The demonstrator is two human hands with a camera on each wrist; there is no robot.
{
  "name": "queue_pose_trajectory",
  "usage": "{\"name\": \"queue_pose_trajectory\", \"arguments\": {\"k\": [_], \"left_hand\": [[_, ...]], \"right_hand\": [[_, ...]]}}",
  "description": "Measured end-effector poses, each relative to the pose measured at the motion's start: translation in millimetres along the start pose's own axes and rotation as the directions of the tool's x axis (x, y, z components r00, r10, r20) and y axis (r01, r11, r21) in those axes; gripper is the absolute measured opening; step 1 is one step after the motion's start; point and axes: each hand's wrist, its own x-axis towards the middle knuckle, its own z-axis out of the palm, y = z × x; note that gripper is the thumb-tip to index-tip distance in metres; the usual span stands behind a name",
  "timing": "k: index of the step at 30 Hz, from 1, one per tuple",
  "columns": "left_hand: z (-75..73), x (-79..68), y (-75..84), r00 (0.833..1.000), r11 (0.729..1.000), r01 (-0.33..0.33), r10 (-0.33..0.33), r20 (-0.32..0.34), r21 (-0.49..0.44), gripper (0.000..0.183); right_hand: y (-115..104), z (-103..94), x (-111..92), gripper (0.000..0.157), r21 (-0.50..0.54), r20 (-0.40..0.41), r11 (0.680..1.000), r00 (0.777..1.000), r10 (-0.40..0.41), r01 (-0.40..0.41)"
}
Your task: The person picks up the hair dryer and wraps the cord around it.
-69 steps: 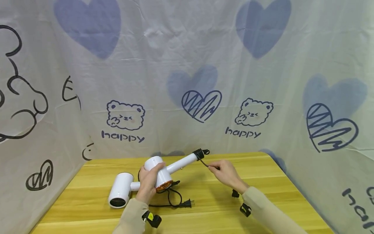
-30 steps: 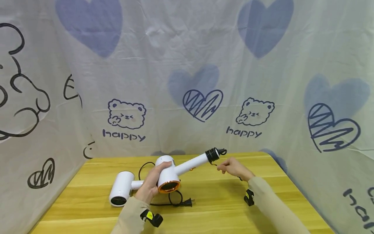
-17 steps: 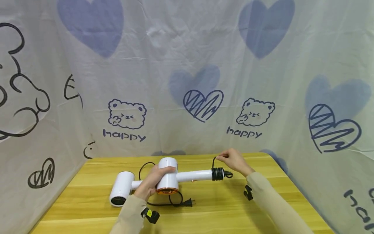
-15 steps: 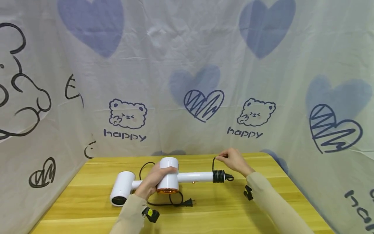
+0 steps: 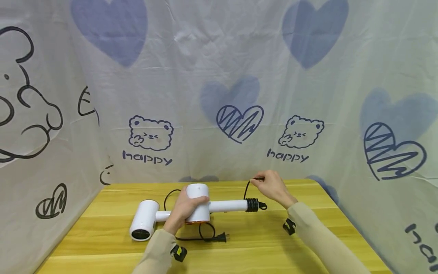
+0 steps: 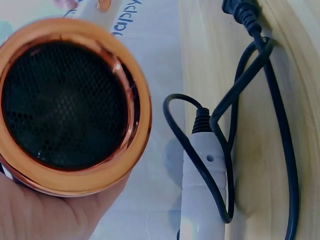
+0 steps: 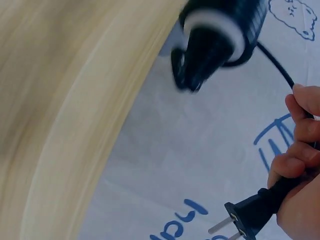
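Observation:
My left hand (image 5: 184, 209) grips a white hair dryer (image 5: 198, 201) round its barrel, above the table. Its handle points right, nearly level. In the left wrist view, the copper-coloured rim (image 6: 142, 125) circles a dark mesh grille. A black cord is wound in several turns (image 5: 252, 204) round the handle's end. Behind and above that coil, my right hand (image 5: 272, 187) pinches the free stretch of cord (image 5: 246, 190), pulled taut. The two-pin plug (image 7: 252, 212) sticks out from the curled fingers of that hand in the right wrist view.
A second white hair dryer (image 5: 142, 220) lies on the wooden table (image 5: 253, 255) at left, partly behind my left hand. Its black cord loops along the table and ends in a plug (image 5: 221, 237). A printed cloth (image 5: 219, 160) hangs behind the table and at both sides.
The held dryer's handle has swung down from an upward tilt to nearly level. More turns of cord circle it. My right hand has gone from below the handle's end to above it.

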Motion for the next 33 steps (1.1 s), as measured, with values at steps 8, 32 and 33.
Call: {"name": "queue_pose_trajectory", "arguments": {"k": [8, 32, 33], "left_hand": [[10.2, 1.0, -0.2, 0.986, 1.0, 0.014, -0.013, -0.168, 0.005, 0.081], [4.6, 4.4, 4.8, 0.945, 0.897, 0.08, -0.207, -0.255, -0.434, 0.081], [3.7, 4.3, 5.5, 0.945, 0.888, 0.091, -0.22, -0.241, -0.451, 0.081]], "right_hand": [[-13.4, 4.2, -9.8, 0.014, 0.023, -0.058, 0.999, 0.998, -0.034, 0.035], [-3.1, 13.6, -35.8, 0.038, 0.335, 0.212, 0.941, 0.97, -0.119, 0.042], [0.1, 13.1, -36.4, 0.039, 0.374, 0.247, 0.927, 0.96, -0.134, 0.033]]}}
